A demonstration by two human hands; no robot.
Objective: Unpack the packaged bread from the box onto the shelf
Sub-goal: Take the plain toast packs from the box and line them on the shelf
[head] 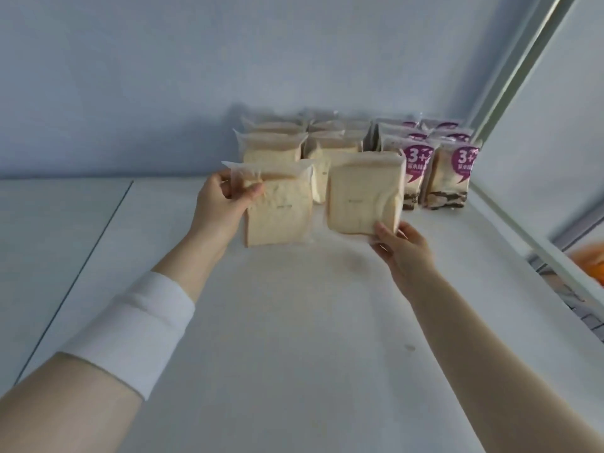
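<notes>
Pinched top corner of left bread pack (277, 207) with left hand (222, 204), upright on shelf (294, 322). Clamped lower corner of right bread pack (364, 191) with right hand (405, 253), tilted. Could have slipped from corner-only hold or toppled onto purple-label packs (447, 178) just beside.

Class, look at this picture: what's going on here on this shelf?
A person is stocking bread on a white shelf. The left grip pinches the top corner of one pack standing on it; the right grip holds a second pack by its bottom corner. Behind stand plain packs and purple-label packs.
</notes>
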